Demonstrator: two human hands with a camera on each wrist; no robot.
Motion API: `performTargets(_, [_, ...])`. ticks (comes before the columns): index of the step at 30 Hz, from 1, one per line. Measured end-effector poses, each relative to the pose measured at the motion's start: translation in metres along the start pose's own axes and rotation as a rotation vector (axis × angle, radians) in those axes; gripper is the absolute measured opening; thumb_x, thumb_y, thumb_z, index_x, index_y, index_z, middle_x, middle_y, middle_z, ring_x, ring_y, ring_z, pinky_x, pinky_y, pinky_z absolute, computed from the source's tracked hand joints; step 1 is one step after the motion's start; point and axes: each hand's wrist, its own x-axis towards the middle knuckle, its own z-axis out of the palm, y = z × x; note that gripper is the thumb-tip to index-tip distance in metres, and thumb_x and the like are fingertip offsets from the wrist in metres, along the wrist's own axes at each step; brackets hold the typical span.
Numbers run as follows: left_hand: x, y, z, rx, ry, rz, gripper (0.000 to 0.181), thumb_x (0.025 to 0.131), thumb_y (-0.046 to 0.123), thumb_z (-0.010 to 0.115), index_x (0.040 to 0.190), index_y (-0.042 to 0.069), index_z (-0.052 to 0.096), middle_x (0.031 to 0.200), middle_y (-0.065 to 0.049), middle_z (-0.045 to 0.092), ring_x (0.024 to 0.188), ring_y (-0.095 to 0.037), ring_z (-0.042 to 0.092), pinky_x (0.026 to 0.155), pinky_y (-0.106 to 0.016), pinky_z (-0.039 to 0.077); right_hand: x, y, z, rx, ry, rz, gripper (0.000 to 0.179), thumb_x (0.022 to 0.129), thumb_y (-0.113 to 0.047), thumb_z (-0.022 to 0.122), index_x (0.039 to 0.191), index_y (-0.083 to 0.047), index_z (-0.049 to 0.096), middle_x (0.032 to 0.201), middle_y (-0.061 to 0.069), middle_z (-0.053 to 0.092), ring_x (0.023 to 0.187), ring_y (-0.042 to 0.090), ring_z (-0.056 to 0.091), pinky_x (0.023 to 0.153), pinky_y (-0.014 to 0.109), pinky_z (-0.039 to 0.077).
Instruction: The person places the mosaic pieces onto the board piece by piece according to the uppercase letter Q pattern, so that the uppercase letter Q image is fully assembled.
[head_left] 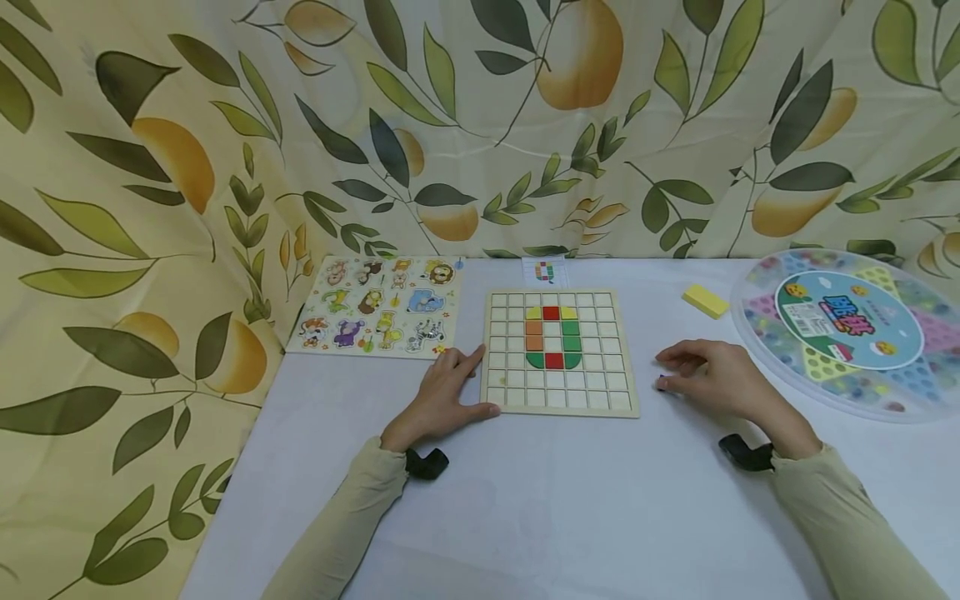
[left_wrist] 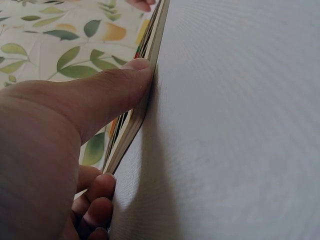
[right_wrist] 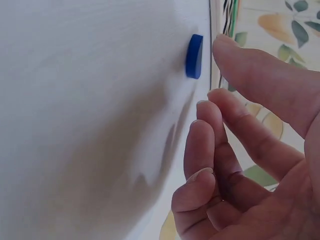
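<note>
A square wooden grid board (head_left: 558, 400) lies on the white table, with red, yellow, orange and green tiles forming a ring on it. At its near left corner is my left hand (head_left: 442, 392), thumb and index finger spread along the edges. The left wrist view shows the thumb (left_wrist: 115, 87) against the board's side (left_wrist: 125, 135). To the right of the board, my right hand (head_left: 712, 375) hovers low with loosely bent fingers. Close to its thumb, a small blue piece (right_wrist: 194, 56) rests on the table; a gap shows between them. Nothing is between the right fingers.
Behind the board stands a small card (head_left: 545, 272) with a coloured ring pattern. An animal picture board (head_left: 375, 307) lies at the back left. At the right are a yellow block (head_left: 705, 302) and a round clear-rimmed game box (head_left: 847, 321). A leaf-patterned curtain (head_left: 487, 175) closes off the back.
</note>
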Motion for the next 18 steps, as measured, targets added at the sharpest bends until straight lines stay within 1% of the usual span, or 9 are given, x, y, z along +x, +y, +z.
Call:
performTargets(4, [0.0008,-0.0004,0.0004,0.005,0.000,0.001,0.101,0.088,0.044,0.086,0.167,0.010,0.033,0.110,-0.004,0.046,0.097,-0.017,0.037,0.085,-0.033,0.030,-0.0044,0.0053,0.0000,-0.001,-0.014,0.006,0.043,0.086,-0.030,0.091,0.119,-0.006,0.077,0.105,0.006,0.077,0.092,0.019,0.064,0.074,0.022,0.047])
performTargets(7, [0.0012,-0.0011,0.0008,0.005,0.000,0.004,0.101,0.088,0.045,0.086,0.167,0.010,0.033,0.110,-0.004,0.046,0.097,-0.017,0.037,0.086,-0.033,0.030,-0.0065,0.0071,0.0006,0.003,-0.017,-0.005,0.042,0.086,-0.028,0.090,0.120,-0.007,0.077,0.109,0.007,0.077,0.093,0.018,0.064,0.075,0.021,0.048])
performTargets(11, [0.0012,-0.0010,0.0008,0.005,0.004,0.010,0.101,0.088,0.045,0.086,0.167,0.010,0.034,0.110,-0.004,0.046,0.097,-0.017,0.037,0.086,-0.033,0.030,-0.0087,0.0077,0.0025,0.008,-0.008,-0.037,0.036,0.087,-0.023,0.090,0.118,-0.008,0.078,0.111,0.008,0.078,0.090,0.013,0.064,0.075,0.022,0.050])
performTargets(15, [0.0009,-0.0005,0.0002,0.005,0.006,0.013,0.101,0.087,0.043,0.087,0.166,0.009,0.034,0.109,-0.004,0.046,0.096,-0.017,0.037,0.085,-0.033,0.029,-0.0092,0.0069,0.0042,0.002,0.018,-0.068,0.027,0.087,-0.020,0.089,0.111,-0.011,0.080,0.105,0.005,0.079,0.083,0.003,0.062,0.074,0.022,0.050])
performTargets(18, [0.0004,-0.0008,0.0002,0.004,0.002,0.008,0.101,0.088,0.043,0.087,0.167,0.010,0.034,0.109,-0.004,0.046,0.097,-0.017,0.037,0.086,-0.033,0.029,-0.0079,0.0055,0.0055,-0.008,0.028,-0.078,0.022,0.087,-0.018,0.089,0.105,-0.011,0.080,0.096,0.001,0.076,0.080,0.004,0.060,0.071,0.022,0.049])
